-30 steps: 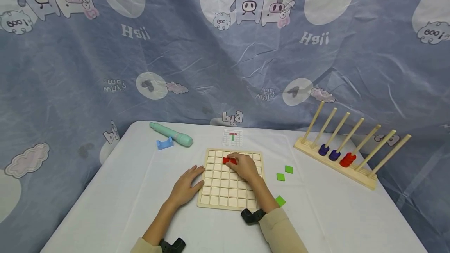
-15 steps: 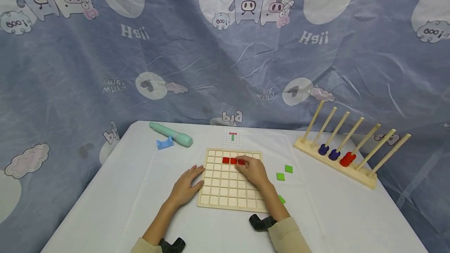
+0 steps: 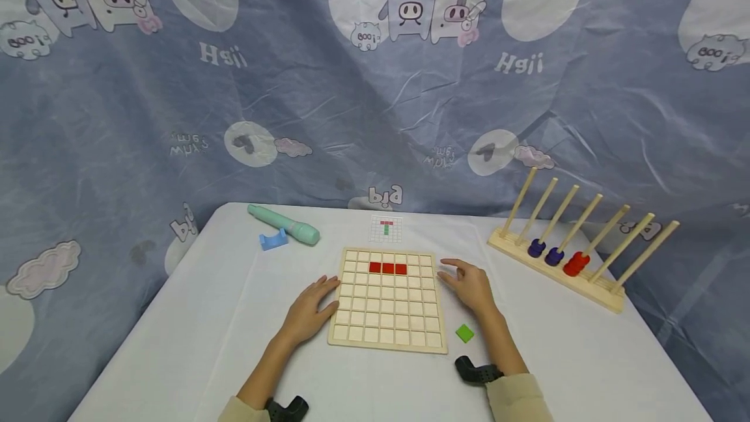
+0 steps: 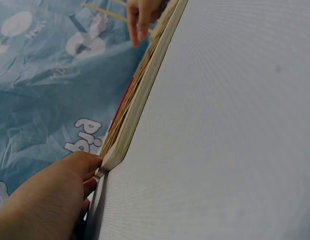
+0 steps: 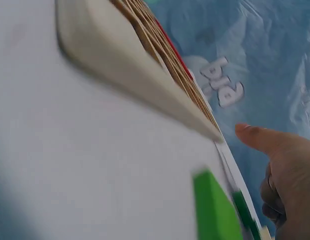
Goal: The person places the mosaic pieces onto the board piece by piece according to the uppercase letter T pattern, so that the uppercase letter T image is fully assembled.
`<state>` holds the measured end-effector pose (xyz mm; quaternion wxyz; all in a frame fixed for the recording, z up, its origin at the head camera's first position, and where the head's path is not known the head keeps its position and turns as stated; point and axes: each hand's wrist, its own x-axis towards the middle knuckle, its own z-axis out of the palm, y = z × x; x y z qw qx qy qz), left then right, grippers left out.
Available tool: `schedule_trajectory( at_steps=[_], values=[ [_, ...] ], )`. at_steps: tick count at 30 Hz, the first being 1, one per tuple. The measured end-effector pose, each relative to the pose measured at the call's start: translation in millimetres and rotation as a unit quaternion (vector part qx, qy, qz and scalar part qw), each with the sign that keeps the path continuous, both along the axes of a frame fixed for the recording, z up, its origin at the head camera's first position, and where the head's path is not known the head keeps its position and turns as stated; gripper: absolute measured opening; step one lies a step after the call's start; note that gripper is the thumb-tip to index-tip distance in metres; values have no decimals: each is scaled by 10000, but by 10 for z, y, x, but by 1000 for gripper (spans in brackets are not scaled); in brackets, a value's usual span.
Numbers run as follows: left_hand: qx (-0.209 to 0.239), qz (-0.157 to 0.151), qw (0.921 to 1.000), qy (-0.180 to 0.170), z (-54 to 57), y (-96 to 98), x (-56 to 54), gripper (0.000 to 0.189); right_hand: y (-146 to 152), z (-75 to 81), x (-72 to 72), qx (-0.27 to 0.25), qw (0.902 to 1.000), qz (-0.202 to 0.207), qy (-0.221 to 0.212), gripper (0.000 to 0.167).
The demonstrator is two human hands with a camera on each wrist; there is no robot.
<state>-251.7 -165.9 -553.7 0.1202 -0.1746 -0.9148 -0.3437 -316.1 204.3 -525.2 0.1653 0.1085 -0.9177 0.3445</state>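
A square wooden grid board (image 3: 387, 308) lies on the table, with a row of three red tiles (image 3: 388, 268) in its cells near the far side. My left hand (image 3: 307, 311) rests against the board's left edge, its thumb and fingers touching the rim in the left wrist view. Just off the board's right edge is my right hand (image 3: 471, 286), thumb and forefinger apart and nothing between them. A green tile (image 3: 465, 333) lies nearer me; in the right wrist view, another dark green piece (image 5: 243, 210) shows beside the hand. The head view hides the other green tiles behind that hand.
A printed grid card (image 3: 386, 229) with a red and green T pattern lies beyond the board. Back left are a green microphone-shaped toy (image 3: 285, 223) and a blue cradle piece (image 3: 273, 239). A wooden peg rack (image 3: 556, 269) with blue and red rings stands at right.
My right hand has released the last red tile on the board and moved right, off the board, to where two green tiles lay. My left hand has stayed put.
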Motion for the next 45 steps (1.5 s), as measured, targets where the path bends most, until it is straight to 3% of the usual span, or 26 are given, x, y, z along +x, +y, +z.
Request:
schedule_trajectory(
  at_steps=[7, 13, 25, 45],
  values=[
    [53, 45, 10000, 12, 20, -28, 14, 45, 474, -18, 60, -47, 9992, -367, 120, 35],
    [21, 57, 10000, -71, 42, -29, 19, 46, 693, 1, 104, -132, 9980, -621, 45, 36],
    [16, 10, 10000, -53, 42, -21, 8, 45, 735, -28, 122, -169, 9978, -612, -200, 35],
    [16, 19, 9999, -145, 38, 3, 13, 45, 780, -77, 139, 8, 9988, -467, -116, 32]
  ],
)
